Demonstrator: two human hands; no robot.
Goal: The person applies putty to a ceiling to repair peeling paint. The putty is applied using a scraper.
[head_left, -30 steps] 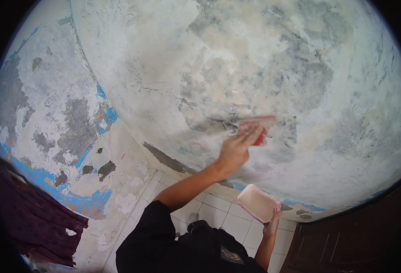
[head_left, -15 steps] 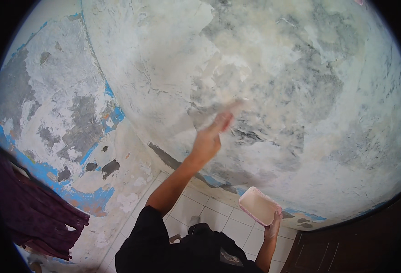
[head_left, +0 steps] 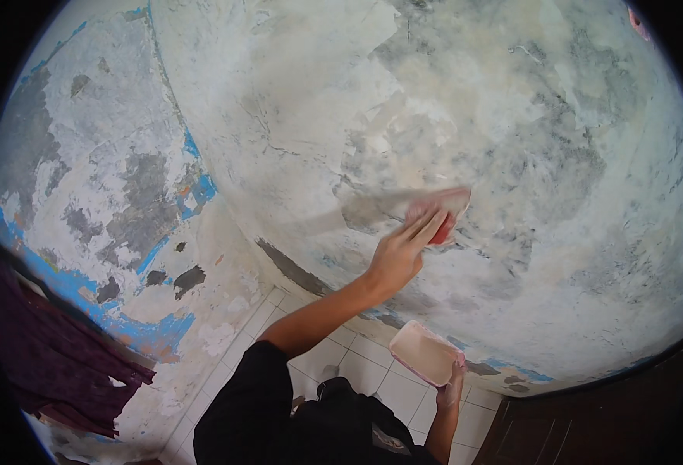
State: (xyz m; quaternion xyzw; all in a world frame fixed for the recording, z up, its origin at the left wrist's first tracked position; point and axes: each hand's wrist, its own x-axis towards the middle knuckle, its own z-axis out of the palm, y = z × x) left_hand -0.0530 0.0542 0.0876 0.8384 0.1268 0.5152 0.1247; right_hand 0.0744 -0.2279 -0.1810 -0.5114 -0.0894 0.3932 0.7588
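Observation:
My left hand (head_left: 398, 258) is raised against a patchy grey-white wall (head_left: 512, 116) and shut on a trowel (head_left: 434, 209) with a red handle. The blade lies flat on the wall and is blurred by motion. A smooth grey streak of fresh plaster (head_left: 372, 209) runs left of the blade. Lower down, my right hand (head_left: 451, 387) holds a pale pink rectangular tray (head_left: 423, 353) from below, near my body.
The adjoining wall (head_left: 124, 194) on the left has peeling blue and grey paint. A dark maroon cloth (head_left: 39, 349) hangs at the lower left. White floor tiles (head_left: 357, 372) lie below, and a dark brown wooden panel (head_left: 589, 418) stands at the lower right.
My left hand swept the trowel left along the wall, then back to the right. The right hand and the tray stayed almost still.

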